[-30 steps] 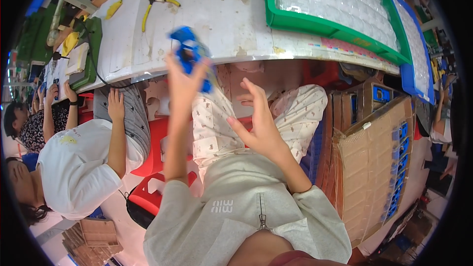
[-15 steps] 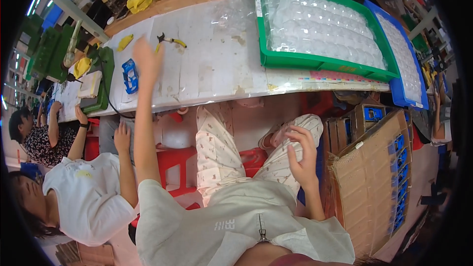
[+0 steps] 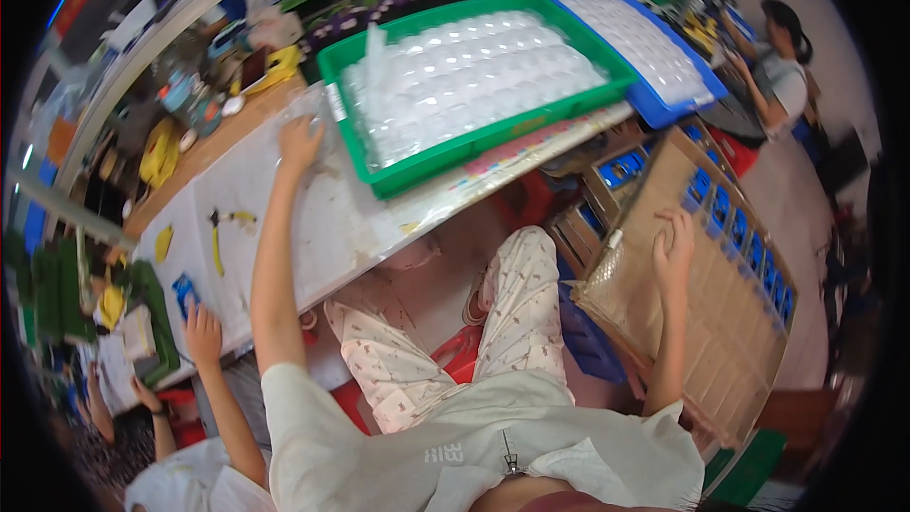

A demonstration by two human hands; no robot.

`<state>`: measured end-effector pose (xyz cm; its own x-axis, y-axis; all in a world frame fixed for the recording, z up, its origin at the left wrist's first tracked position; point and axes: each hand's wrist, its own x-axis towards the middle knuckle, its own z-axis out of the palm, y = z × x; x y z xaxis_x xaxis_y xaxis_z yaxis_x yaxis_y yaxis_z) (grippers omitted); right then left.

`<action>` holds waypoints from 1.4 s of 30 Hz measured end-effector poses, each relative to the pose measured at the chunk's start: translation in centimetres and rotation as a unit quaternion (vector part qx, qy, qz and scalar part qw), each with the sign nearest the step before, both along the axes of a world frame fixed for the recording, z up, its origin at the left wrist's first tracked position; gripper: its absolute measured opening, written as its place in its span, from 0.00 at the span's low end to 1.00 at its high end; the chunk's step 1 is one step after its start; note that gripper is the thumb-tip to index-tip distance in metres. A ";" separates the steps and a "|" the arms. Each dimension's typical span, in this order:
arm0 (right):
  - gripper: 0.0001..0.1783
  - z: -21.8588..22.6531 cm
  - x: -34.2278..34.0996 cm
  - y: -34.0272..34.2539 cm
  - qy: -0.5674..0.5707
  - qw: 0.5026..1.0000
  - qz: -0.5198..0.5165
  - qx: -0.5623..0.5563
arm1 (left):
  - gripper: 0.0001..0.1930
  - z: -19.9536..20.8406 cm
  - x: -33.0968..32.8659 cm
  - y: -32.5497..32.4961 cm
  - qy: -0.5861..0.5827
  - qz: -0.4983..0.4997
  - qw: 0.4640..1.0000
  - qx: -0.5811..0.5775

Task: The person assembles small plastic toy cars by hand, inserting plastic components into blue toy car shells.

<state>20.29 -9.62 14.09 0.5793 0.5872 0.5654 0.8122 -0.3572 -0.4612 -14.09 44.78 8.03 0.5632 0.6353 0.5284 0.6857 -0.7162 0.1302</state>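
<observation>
My left hand reaches far across the white worktop, over crumpled clear plastic beside the left end of a green tray. Its fingers are blurred, so I cannot tell whether they grip the plastic. My right hand is open, fingers spread, holding nothing. It is over the brown cardboard of a box on my right, where a row of blue parts shows along one edge. A blue part lies on the worktop at the left, with a co-worker's hand at it.
Yellow-handled pliers and a small yellow piece lie on the worktop. Clear bubbled plastic packs fill the green tray; a blue tray with similar packs adjoins it. Co-workers sit at left and far right.
My view has swung to the right. My left hand has moved from beside the blue part to the clear plastic, my right hand from my knee to the cardboard. A co-worker's hand has reached the blue part.
</observation>
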 end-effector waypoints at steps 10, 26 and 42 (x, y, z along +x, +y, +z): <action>0.18 -6.3 17.6 -6.0 -0.085 0.973 -0.196 -0.088 | 0.16 1.5 -7.1 -2.2 -0.078 0.006 0.994 -0.072; 0.30 -8.3 23.6 -2.4 -0.056 0.916 -0.371 -0.141 | 0.08 1.9 -9.1 -7.2 -0.059 0.108 0.989 0.076; 0.23 3.6 1.4 -1.5 -0.071 0.962 0.036 0.261 | 0.11 5.9 -6.9 -16.1 -0.633 -0.138 0.577 -0.498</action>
